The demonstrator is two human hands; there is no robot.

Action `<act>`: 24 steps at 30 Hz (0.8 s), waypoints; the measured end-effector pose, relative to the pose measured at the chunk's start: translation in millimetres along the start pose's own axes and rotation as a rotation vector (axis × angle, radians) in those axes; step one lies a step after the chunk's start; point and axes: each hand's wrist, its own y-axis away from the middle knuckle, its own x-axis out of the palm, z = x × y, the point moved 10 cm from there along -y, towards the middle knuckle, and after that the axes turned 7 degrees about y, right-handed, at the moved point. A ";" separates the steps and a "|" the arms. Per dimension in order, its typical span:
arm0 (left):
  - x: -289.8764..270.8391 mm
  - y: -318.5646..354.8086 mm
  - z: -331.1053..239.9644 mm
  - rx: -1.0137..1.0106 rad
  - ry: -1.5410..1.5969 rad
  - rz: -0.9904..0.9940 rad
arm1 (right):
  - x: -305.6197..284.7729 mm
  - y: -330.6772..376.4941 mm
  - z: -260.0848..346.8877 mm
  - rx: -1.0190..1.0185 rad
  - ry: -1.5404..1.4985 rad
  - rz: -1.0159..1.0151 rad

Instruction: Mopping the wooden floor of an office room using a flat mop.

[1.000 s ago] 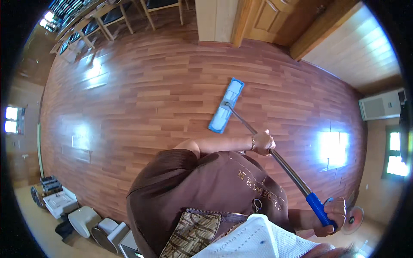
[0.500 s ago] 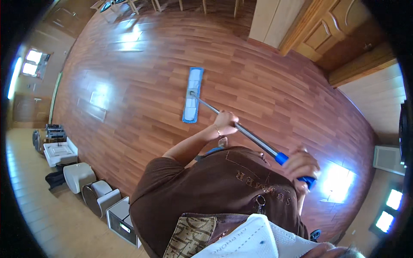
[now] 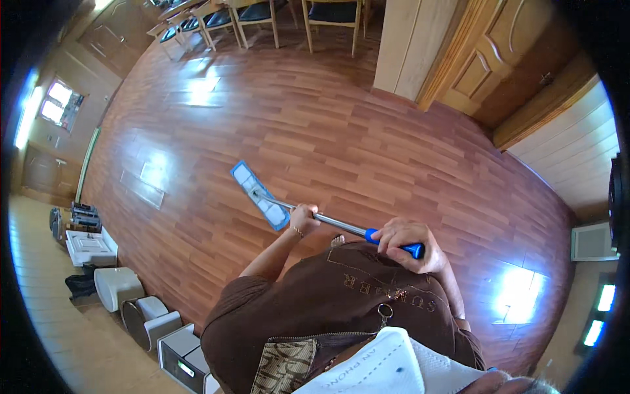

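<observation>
A flat mop with a metal pole runs across in front of my body. My left hand is wrapped round the pole low down, close to the mop head. Higher up, my right hand grips the blue plastic handle end. The mop head, a long pad with blue fringe and white top, lies tilted on the wood-patterned floor ahead and to the left. One foot shows just beyond my brown shirt.
Chairs with dark seats stand at the far side. A wooden door and its frame are at the right. Along the left wall sit several white appliances and a dark bag. Light glares off the floor at the right.
The mop head has swung left and nearer, turning from almost upright in view to slanted. Both hands have moved left, the right one also farther from me; the grip stays on the pole.
</observation>
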 end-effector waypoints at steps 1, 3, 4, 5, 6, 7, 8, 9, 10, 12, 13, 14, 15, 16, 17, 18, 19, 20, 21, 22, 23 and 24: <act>-3.9 2.7 -1.1 0.014 -0.017 -0.039 | -0.2 -5.8 14.0 -0.009 0.014 0.001; -16.7 3.9 -26.2 0.052 -0.025 0.009 | -3.2 -15.7 46.1 -0.030 0.075 -0.035; -23.1 5.7 -41.6 0.071 -0.041 0.041 | -1.8 -18.7 65.3 -0.035 0.116 -0.039; -38.4 11.9 -59.4 0.131 -0.008 0.004 | 1.7 -26.3 91.5 -0.079 0.209 -0.022; -53.6 17.1 -75.7 0.191 0.039 0.009 | 5.4 -35.2 120.7 -0.115 0.204 -0.041; -70.5 22.6 -96.5 0.258 0.090 0.016 | 10.1 -44.1 152.1 -0.147 0.205 -0.064; -92.2 31.2 -115.0 0.364 0.187 -0.019 | 21.3 -53.4 184.4 -0.242 0.224 -0.086; -109.9 40.4 -127.9 0.417 0.207 -0.010 | 37.8 -64.7 216.8 -0.287 0.264 -0.064; -131.6 50.4 -145.6 0.482 0.228 0.004 | 55.6 -73.6 251.5 -0.329 0.314 -0.050; -175.7 62.7 -170.0 0.537 0.325 0.132 | 95.1 -96.9 317.2 -0.472 0.387 -0.043; -194.7 74.8 -168.9 0.568 0.375 0.154 | 122.0 -111.5 342.9 -0.530 0.394 -0.022; -221.3 89.0 -171.5 0.605 0.479 0.199 | 153.9 -129.0 365.6 -0.613 0.367 0.093; -247.3 101.8 -170.3 0.612 0.487 0.238 | 185.5 -144.1 382.3 -0.647 0.316 0.168; -273.2 114.3 -170.5 0.627 0.499 0.287 | 217.9 -160.5 403.0 -0.673 0.272 0.237; -290.2 126.5 -165.2 0.658 0.505 0.330 | 248.0 -181.0 423.7 -0.719 0.175 0.302; -311.1 138.8 -154.8 0.653 0.553 0.360 | 277.8 -200.1 440.5 -0.730 0.160 0.336; -336.0 149.2 -145.3 0.637 0.601 0.380 | 306.6 -218.3 453.3 -0.744 0.134 0.378; -348.7 157.5 -138.2 0.711 0.582 0.370 | 331.3 -230.9 467.9 -0.755 0.110 0.356; -371.3 168.7 -125.5 0.783 0.535 0.251 | 359.8 -243.2 476.1 -0.727 0.106 0.398; -402.0 184.6 -122.3 0.868 0.492 0.146 | 385.9 -254.8 484.7 -0.692 0.117 0.425; -420.5 196.3 -111.6 0.806 0.223 0.189 | 409.2 -267.6 494.9 -0.678 0.102 0.434; -460.0 210.2 -99.5 0.451 0.593 0.484 | 426.2 -284.0 499.0 -0.642 0.046 0.452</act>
